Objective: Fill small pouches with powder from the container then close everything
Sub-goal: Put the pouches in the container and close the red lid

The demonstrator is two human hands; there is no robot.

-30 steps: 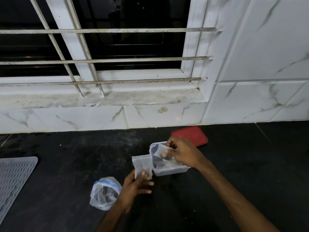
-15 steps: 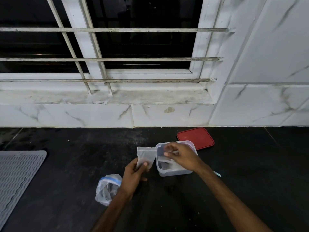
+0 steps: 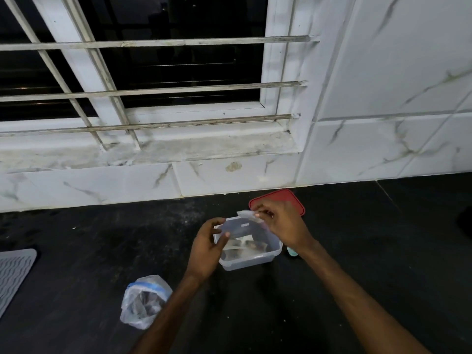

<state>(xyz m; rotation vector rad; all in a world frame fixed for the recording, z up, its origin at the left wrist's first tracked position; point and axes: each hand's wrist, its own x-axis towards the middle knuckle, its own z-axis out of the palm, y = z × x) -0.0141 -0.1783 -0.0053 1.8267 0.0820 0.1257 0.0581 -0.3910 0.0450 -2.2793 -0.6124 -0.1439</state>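
Observation:
A clear plastic container (image 3: 251, 260) stands open on the black counter, with something pale and dark inside. Above it I hold a small clear pouch (image 3: 238, 226) between both hands. My left hand (image 3: 208, 245) pinches the pouch's left edge. My right hand (image 3: 281, 223) pinches its top right corner, just above the container's far rim. The container's red lid (image 3: 293, 198) lies flat behind my right hand, partly hidden by it.
A larger clear bag with a blue zip strip (image 3: 145, 301) sits crumpled at the front left. A grey ribbed mat (image 3: 12, 274) lies at the left edge. A small teal object (image 3: 292, 251) peeks out right of the container. White marble tiles and a barred window rise behind.
The pouch was held beside the container in my left hand alone. Now it is over the container, and my right hand has come out of the container and gripped it.

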